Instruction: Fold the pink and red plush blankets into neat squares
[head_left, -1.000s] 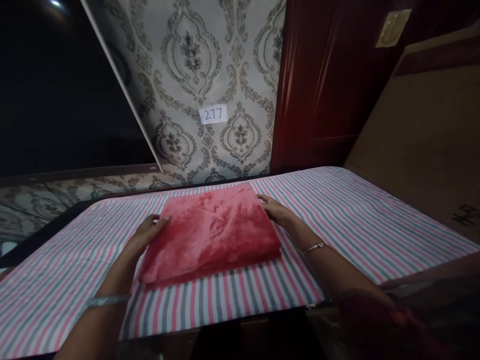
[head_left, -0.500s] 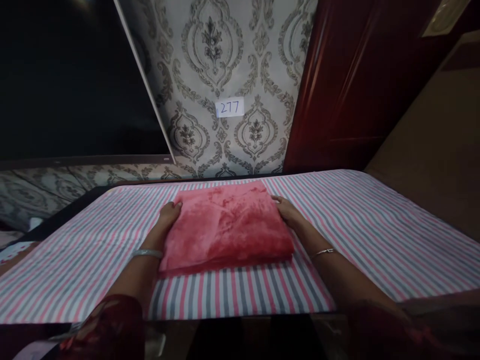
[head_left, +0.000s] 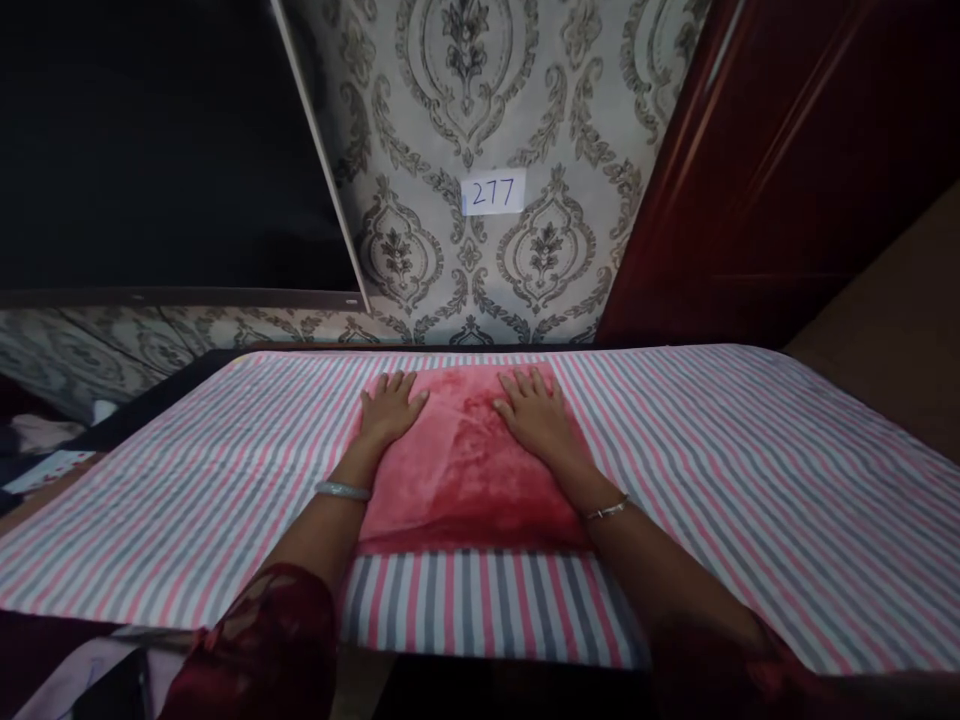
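Observation:
A folded, plush red-pink cloth [head_left: 457, 470] lies flat on the striped tablecloth [head_left: 712, 450]; it may be a blanket, but I cannot tell. My left hand [head_left: 390, 408] rests palm down on its upper left part, fingers spread. On the upper right part, my right hand [head_left: 536, 415] lies flat with the fingers apart. Neither hand grips the cloth. Both palms press on its top face, and the cloth's left and right edges are partly hidden under my wrists.
Behind the table stands a patterned wall with a paper label [head_left: 493, 191] reading 277. A dark television screen [head_left: 165, 150] is at the left, a dark red wooden door or cabinet [head_left: 757, 170] at the right. A phone [head_left: 116, 690] lies at the lower left.
My hands have moved from the cloth's left and right sides onto its top, with fingers now spread flat. The cloth lies flatter, and the camera view has shifted slightly.

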